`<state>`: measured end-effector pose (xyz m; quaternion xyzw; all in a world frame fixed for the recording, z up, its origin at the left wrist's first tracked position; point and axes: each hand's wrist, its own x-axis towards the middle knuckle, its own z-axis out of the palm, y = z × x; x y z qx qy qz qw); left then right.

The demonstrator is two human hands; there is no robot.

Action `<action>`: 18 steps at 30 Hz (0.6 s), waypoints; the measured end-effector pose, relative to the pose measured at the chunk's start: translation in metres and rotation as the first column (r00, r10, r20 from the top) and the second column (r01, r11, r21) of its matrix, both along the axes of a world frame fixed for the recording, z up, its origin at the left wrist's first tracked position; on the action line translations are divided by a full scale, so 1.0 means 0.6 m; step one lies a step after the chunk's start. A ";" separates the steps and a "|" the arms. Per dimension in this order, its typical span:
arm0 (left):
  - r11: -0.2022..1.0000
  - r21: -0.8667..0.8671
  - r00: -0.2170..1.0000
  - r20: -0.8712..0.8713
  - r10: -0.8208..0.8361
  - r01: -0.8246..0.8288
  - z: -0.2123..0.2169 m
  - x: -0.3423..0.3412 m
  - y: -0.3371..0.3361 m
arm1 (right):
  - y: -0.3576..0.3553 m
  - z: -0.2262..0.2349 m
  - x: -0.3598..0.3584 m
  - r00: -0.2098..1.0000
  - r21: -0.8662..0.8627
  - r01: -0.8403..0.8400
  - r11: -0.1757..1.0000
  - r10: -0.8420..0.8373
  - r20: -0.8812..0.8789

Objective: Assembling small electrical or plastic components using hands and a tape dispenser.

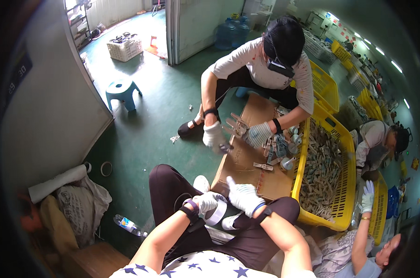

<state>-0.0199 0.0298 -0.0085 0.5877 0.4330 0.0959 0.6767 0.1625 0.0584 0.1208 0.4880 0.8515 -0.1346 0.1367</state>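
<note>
My left hand (pixel 209 203), in a white glove, is closed on a white tape roll (pixel 219 212) above my lap. Close beside it is my right hand (pixel 245 199), also gloved, with one finger stretched up and apart from the others. Nothing shows in its grasp, though its palm side is hidden. Beyond my hands lies a brown cardboard sheet (pixel 277 183) with a single clip-like piece (pixel 263 166) on it and a pile of similar pieces (pixel 276 147). Across from me, a co-worker's gloved hands (pixel 258 134) hold several such clips; one hand is blurred.
A yellow crate (pixel 302 185) full of clips stands at my right. Another person's raised gloved hand (pixel 367 197) is beyond it. At left are a plastic bottle (pixel 129 225), sacks (pixel 82 211) and a tape roll (pixel 106 168) on the floor. A blue stool (pixel 123 92) stands farther off.
</note>
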 end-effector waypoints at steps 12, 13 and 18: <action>0.918 -0.130 0.841 0.368 0.396 -0.376 0.194 0.031 0.039 | 0.019 -0.003 0.165 0.603 -0.389 0.234 0.891 -0.447 -0.661; 0.912 -0.157 0.808 0.423 0.409 -0.379 0.217 0.028 0.046 | -0.004 0.036 0.139 0.440 -0.603 0.042 0.796 -0.557 -0.704; 0.959 -0.184 0.835 0.476 0.277 -0.214 0.300 0.050 0.102 | -0.043 0.070 0.082 0.083 -0.729 -0.276 0.627 -0.740 -0.668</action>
